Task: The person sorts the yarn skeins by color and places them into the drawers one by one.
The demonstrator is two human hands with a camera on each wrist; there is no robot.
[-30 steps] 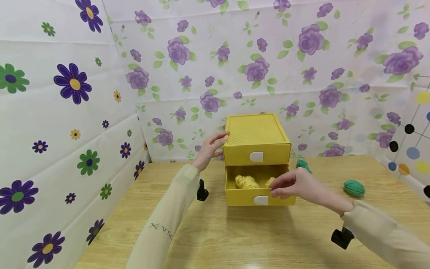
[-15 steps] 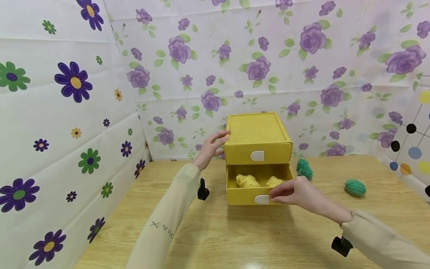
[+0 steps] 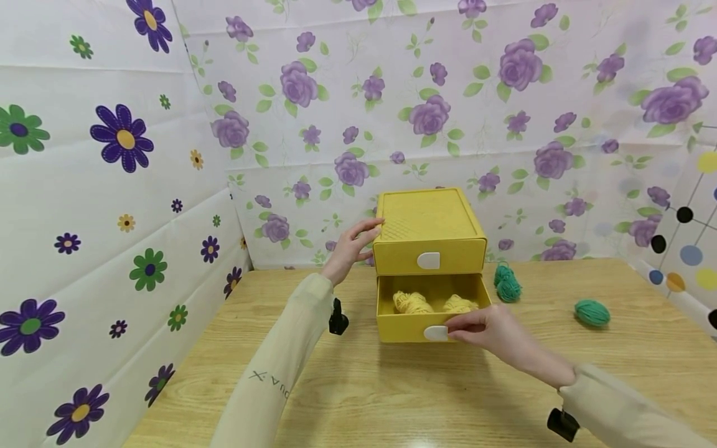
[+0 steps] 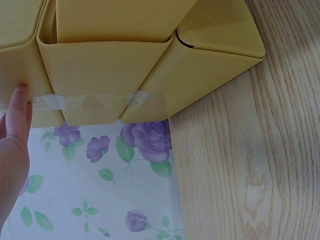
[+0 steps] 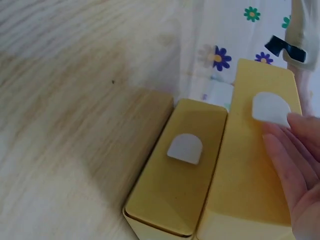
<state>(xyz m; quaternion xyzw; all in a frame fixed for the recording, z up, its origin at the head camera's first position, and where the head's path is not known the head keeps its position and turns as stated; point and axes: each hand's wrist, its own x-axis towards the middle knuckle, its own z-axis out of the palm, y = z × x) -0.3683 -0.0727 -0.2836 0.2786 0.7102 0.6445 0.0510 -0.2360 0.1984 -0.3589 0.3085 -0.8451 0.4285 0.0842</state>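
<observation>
A yellow drawer cabinet stands on the table, its middle drawer pulled out. Two bundles of pale yellow yarn lie in that drawer. Its white handle is pinched at the right edge by my right hand, fingers above and thumb below in the head view. My left hand rests against the cabinet's left side near the top. In the left wrist view a fingertip presses on the top section's side. A closed bottom drawer with its own white handle shows in the right wrist view.
Right of the cabinet lie a looped green yarn bundle and an oval green yarn ball. Clear tape runs across the cabinet's side. A flowered sheet hangs behind the wooden table.
My right hand has moved left and slightly down from the drawer's front onto its handle, uncovering the right-hand yarn bundle. My left hand and the cabinet have stayed put.
</observation>
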